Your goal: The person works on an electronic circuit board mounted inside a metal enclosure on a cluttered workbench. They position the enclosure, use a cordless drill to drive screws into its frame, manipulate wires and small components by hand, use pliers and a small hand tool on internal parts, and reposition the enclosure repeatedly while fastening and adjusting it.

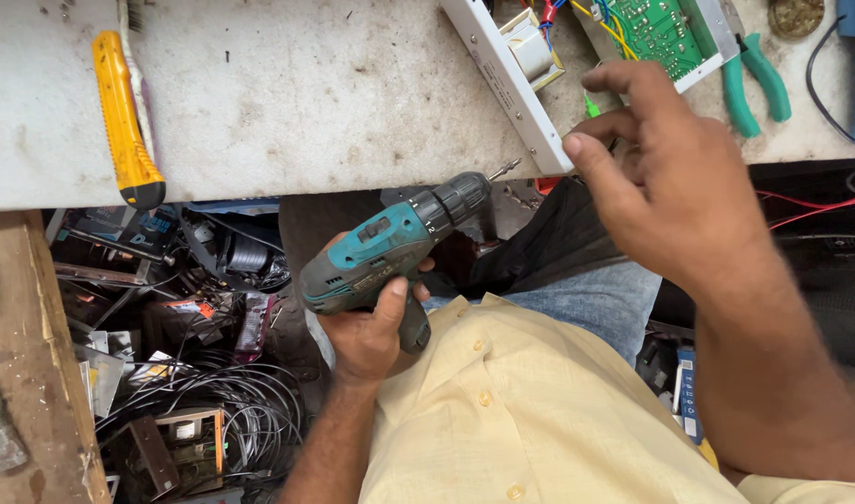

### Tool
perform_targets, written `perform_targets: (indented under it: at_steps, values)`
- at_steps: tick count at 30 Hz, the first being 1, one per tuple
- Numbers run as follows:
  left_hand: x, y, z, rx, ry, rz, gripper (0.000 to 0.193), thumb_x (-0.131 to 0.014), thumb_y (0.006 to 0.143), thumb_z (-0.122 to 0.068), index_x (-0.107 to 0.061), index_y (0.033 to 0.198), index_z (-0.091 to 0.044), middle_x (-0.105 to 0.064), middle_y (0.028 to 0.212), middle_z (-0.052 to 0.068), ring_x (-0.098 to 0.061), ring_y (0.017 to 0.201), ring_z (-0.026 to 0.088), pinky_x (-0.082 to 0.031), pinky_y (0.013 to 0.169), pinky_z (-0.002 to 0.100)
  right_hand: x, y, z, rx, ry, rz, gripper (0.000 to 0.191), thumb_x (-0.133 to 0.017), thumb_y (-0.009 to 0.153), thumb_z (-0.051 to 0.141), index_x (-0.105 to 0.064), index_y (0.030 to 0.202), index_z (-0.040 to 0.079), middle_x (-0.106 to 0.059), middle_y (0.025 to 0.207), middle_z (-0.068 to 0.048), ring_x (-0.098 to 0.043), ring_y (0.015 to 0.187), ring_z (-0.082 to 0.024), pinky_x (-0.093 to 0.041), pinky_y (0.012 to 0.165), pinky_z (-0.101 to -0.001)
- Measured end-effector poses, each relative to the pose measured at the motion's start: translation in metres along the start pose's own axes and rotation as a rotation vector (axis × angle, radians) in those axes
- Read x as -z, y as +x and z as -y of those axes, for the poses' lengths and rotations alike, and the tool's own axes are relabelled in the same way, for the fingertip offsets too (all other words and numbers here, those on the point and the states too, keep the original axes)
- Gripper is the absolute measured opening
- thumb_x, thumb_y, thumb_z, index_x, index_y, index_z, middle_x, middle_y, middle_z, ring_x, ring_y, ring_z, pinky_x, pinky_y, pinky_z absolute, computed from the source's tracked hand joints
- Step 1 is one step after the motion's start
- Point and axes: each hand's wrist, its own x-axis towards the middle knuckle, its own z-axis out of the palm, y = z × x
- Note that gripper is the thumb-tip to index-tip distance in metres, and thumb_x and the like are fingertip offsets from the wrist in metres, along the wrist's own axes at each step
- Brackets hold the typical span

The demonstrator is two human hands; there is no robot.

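My left hand [364, 338] grips the handle of a teal and grey cordless drill [390, 247], held below the table edge over my lap. Its bit [504, 169] points up and right, toward the corner of a white open device case [507, 79]. My right hand [675, 187] rests on that corner of the case, thumb against its lower end and fingers curled over the edge. Inside the case I see a small transformer [532, 47], a green circuit board [659, 30] and coloured wires.
A yellow utility knife [124, 121] lies at the left on the worn white tabletop [306, 93]. Green-handled pliers [754, 82] lie at the top right. Below the table, coils of black wire [231, 411] and scrap parts fill the floor. Red wires [819, 207] run at the right.
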Motion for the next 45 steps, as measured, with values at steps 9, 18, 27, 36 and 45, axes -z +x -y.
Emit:
perform_targets:
  at_steps: [9,18,27,36,45]
  values:
    - [-0.004,0.002,0.001,-0.015,-0.092,0.049,0.055,-0.062,0.099,0.0,-0.035,0.147,-0.001,-0.066,0.123,0.026,-0.071,0.101,0.029,-0.062,0.078,0.039,-0.007,0.013,-0.002,-0.086,-0.035,0.003,0.054,-0.08,0.09,0.02,-0.053,0.134,0.005,-0.079,0.098,-0.012,-0.074,0.073,-0.019,-0.057,0.068,-0.0323]
    - [-0.003,0.004,0.002,-0.005,-0.086,0.029,0.057,-0.063,0.098,-0.001,-0.036,0.147,-0.001,-0.064,0.126,0.026,-0.071,0.107,0.032,-0.063,0.077,0.04,-0.003,0.018,0.001,-0.056,-0.149,0.054,0.044,-0.077,0.09,0.026,-0.059,0.125,0.007,-0.079,0.092,-0.01,-0.075,0.078,-0.025,-0.057,0.07,-0.0384]
    - [-0.004,0.001,0.003,0.042,-0.094,0.037,0.052,-0.065,0.1,-0.001,-0.041,0.146,0.001,-0.071,0.118,0.027,-0.071,0.09,0.025,-0.06,0.079,0.036,0.002,0.02,-0.003,-0.08,-0.191,0.091,0.029,-0.071,0.095,0.028,-0.069,0.121,0.013,-0.076,0.093,-0.01,-0.072,0.077,-0.028,-0.056,0.072,-0.0424]
    - [-0.011,0.003,0.002,0.08,-0.058,0.032,0.039,-0.062,0.099,0.0,-0.055,0.136,0.008,-0.072,0.118,0.027,-0.07,0.089,0.024,-0.06,0.08,0.036,0.02,0.049,-0.018,0.259,-0.536,0.203,0.034,-0.077,0.077,0.015,-0.082,0.108,0.025,-0.076,0.092,-0.012,-0.07,0.085,-0.036,-0.056,0.077,-0.0486]
    - [-0.02,-0.007,0.002,0.107,-0.13,-0.121,0.047,-0.059,0.093,0.004,-0.048,0.138,0.007,-0.065,0.122,0.03,-0.07,0.1,0.034,-0.06,0.073,0.041,0.025,0.1,-0.019,0.42,-0.681,0.557,0.038,-0.08,0.069,0.022,-0.079,0.106,0.031,-0.075,0.08,-0.009,-0.071,0.079,-0.034,-0.056,0.072,-0.0487]
